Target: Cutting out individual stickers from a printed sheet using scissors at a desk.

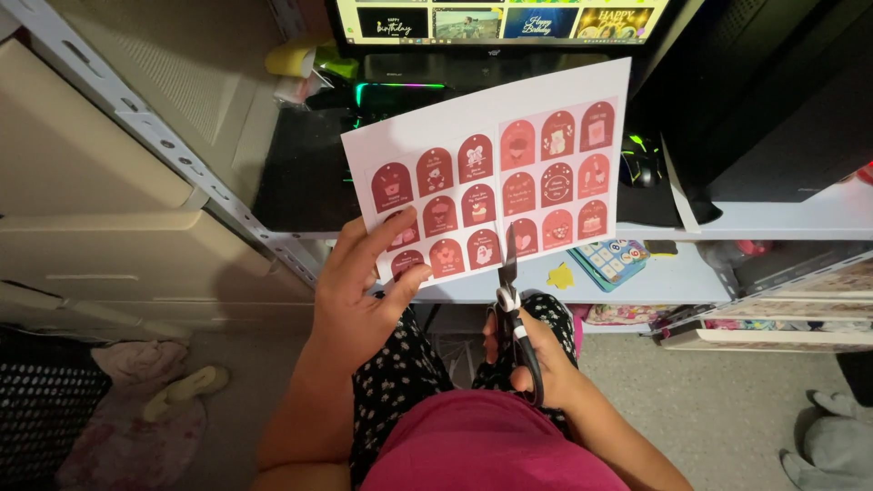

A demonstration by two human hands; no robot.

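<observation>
Your left hand (359, 291) pinches the white sheet of red arch-shaped tags (496, 177) at its seven o'clock corner, holding it up before the desk (782, 218). Your right hand (536, 359) is clamped on the scissors (511, 300), whose blades bite into the sheet's lower edge at six o'clock. A monitor (500, 20) glows at twelve, a dark mouse (641, 164) sits at two, and cream drawers (118, 245) stand at nine above a grey floor (727, 409).
</observation>
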